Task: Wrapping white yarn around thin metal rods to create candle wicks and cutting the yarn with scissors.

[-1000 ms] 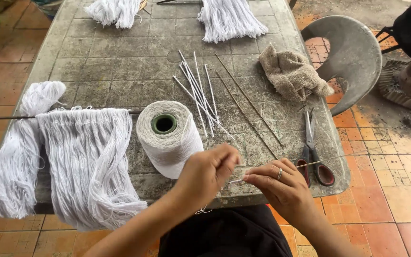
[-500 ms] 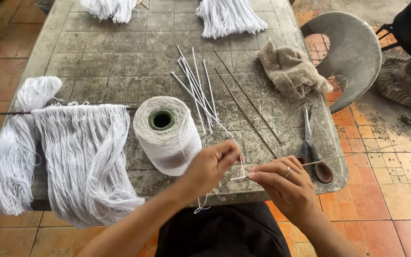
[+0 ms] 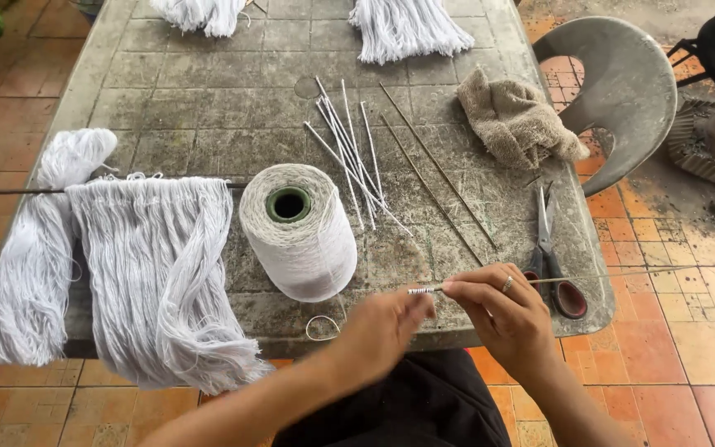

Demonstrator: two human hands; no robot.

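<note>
1. Head view: nearest to the camera, a thin stick [image 3: 539,282] is pinched by the fingers of the right hand [image 3: 502,319] close to its wrapped white end, and the stick is held level over the front edge of the table [image 3: 208,116].
2. The left hand [image 3: 386,331] is closed just below that end; a white thread [image 3: 324,324] is pinched in it, and a loop of it lies on the table edge.
3. Behind the hands, a cone of white yarn [image 3: 299,232] lies on its side, and scissors [image 3: 552,257] lie to the right.
4. If the thread goes slack, the wrapping could probably unwind; the loop could also catch on the table edge.
5. Farther away, wrapped sticks [image 3: 349,157], a rag [image 3: 516,120] and a grey chair [image 3: 614,83] are seen.
</note>
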